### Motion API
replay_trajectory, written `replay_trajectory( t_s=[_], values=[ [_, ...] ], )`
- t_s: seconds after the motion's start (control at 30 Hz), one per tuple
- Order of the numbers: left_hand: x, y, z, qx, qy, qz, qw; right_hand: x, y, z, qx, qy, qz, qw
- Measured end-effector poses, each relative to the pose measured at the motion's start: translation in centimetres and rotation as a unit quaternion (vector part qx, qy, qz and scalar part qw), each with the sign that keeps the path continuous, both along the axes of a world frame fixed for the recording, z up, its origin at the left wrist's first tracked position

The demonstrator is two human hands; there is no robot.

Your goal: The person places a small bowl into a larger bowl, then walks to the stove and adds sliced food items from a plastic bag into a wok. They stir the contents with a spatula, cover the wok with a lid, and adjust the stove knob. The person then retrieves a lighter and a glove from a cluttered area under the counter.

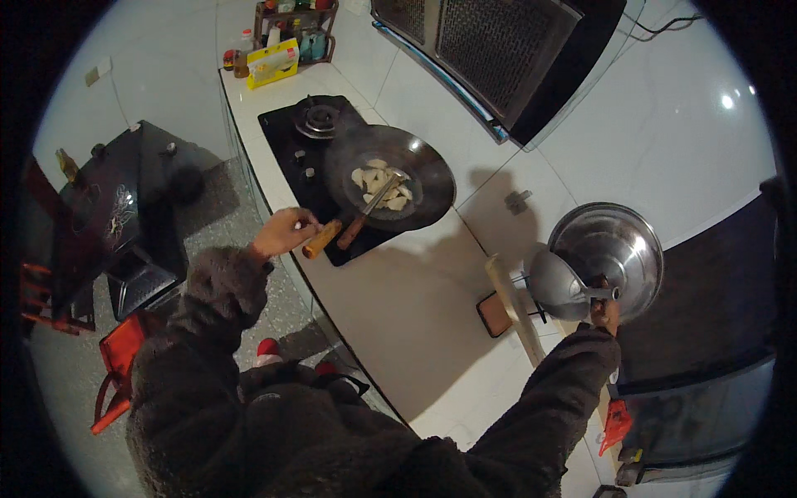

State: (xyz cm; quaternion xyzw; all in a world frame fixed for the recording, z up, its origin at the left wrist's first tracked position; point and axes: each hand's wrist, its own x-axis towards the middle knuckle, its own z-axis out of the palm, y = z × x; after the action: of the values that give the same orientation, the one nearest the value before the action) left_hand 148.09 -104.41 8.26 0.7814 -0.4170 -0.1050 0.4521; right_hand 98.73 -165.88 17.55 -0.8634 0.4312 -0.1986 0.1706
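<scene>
A dark wok (436, 178) sits on the black gas stove (282, 124), holding pale sliced pieces of food (375, 176). A metal spatula with a wooden handle (351, 233) rests in it, its blade among the pieces. Beside the wok's wooden handle (322, 239) is my left hand (282, 232), fingers curled, a small pale spot between them; whether it touches the handle is unclear. At the right, my right hand (606, 314) grips the handle of a metal water ladle (554, 284), whose bowl is tilted at the side of a large steel basin (643, 249).
A range hood (498, 58) overhangs the counter (374, 307). Bottles and a yellow box (272, 64) stand in the far corner. A wooden stick-like piece (515, 311) lies near a small brown-and-black tray (495, 315). A red chair-like object (120, 365) and a black stove (124, 207) are leftward.
</scene>
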Motion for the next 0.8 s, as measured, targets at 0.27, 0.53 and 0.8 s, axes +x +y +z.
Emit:
replay_trajectory(
  t_s=[0.27, 0.53, 0.8],
  values=[
    [-5.3, -5.5, 2.1, 0.140, -0.106, -0.068, 0.982, -1.5, 8.5, 7.4, 0.311, -0.436, -0.023, 0.844],
    [-6.7, -10.8, -7.2, 0.320, -0.389, 0.114, 0.856, -4.9, 18.5, 13.6, 0.034, -0.543, -0.087, 0.834],
    [-3.4, -14.7, -6.1, 0.367, -0.212, 0.116, 0.898, -2.6, 26.4, 14.0, -0.095, -0.567, -0.080, 0.814]
  ],
)
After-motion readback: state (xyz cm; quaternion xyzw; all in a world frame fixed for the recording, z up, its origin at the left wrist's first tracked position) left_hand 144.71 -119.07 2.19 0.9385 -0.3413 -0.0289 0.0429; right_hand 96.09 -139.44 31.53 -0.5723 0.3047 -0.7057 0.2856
